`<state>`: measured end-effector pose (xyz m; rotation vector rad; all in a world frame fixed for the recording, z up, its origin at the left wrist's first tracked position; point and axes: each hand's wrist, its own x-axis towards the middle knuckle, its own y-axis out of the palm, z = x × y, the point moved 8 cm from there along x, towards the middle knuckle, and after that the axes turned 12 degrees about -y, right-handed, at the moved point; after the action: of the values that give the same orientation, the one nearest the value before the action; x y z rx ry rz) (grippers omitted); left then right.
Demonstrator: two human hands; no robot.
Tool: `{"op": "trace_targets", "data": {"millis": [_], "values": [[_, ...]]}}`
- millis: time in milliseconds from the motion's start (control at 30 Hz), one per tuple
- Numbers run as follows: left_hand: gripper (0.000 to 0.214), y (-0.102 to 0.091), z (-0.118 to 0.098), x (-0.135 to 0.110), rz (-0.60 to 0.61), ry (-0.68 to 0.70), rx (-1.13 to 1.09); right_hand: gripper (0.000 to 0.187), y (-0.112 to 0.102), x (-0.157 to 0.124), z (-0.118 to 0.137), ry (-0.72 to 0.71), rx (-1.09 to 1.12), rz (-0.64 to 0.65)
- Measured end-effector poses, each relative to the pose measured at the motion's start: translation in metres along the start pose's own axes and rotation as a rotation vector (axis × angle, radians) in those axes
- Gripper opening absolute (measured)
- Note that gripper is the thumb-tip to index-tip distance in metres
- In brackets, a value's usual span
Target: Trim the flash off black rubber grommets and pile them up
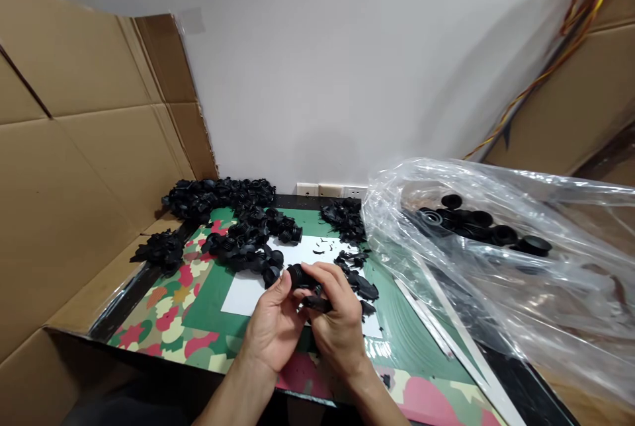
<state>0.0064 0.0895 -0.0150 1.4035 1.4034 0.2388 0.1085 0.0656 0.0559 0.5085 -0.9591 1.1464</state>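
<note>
A ribbed black rubber bellows (297, 276) is held up over the white sheet (243, 294) near the table's front. My left hand (275, 323) is closed on it, with the thumb along its left side. My right hand (337, 313) is closed at its other side, with fingertips pressed to the ribbed part. A dark flap (317, 303) shows under my right fingers; whether it belongs to the bellows or is a separate piece I cannot tell. Several more black bellows (248, 251) lie in a heap just beyond my left hand.
Black scraps (344, 217) lie at the back right, and more scraps (364, 286) beside my right hand. Further black pieces (218, 198) are heaped at the back left. A clear plastic bag (397, 214) with black rubber parts (503, 234) stands right. Cardboard (89, 168) walls the left side.
</note>
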Motion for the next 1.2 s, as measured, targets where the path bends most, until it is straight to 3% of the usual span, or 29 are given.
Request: {"op": "trace_targets", "data": {"millis": [100, 200, 300, 367, 567, 733, 1000, 1200], "values": [[0.034, 0.006, -0.005, -0.004, 0.039, 0.08, 0.175, 0.037, -0.006, 0.001, -0.003, -0.015, 0.0, -0.002], [0.045, 0.015, -0.026, -0.014, 0.042, 0.33, 0.48, 0.029, -0.009, 0.0, -0.008, 0.03, 0.028, 0.031], [0.036, 0.026, -0.037, -0.02, 0.08, 0.469, 0.803, 0.024, -0.011, -0.001, -0.013, 0.094, 0.049, 0.044], [0.027, 0.027, -0.038, -0.019, 0.084, 0.48, 0.928, 0.022, -0.013, -0.001, -0.015, 0.111, 0.051, 0.032], [0.033, 0.022, -0.03, -0.011, 0.056, 0.372, 1.058, 0.018, -0.014, -0.001, -0.017, 0.066, 0.088, 0.039], [0.029, 0.039, -0.03, -0.016, 0.072, 0.503, 1.264, 0.015, -0.018, 0.0, -0.023, 0.103, 0.088, 0.049], [0.029, 0.026, -0.028, -0.009, 0.062, 0.388, 1.056, 0.009, -0.017, -0.004, -0.033, 0.228, 0.149, 0.021], [0.022, 0.023, -0.034, -0.011, 0.027, 0.505, 1.088, 0.011, -0.012, -0.003, -0.029, 0.188, 0.071, 0.071]]}}
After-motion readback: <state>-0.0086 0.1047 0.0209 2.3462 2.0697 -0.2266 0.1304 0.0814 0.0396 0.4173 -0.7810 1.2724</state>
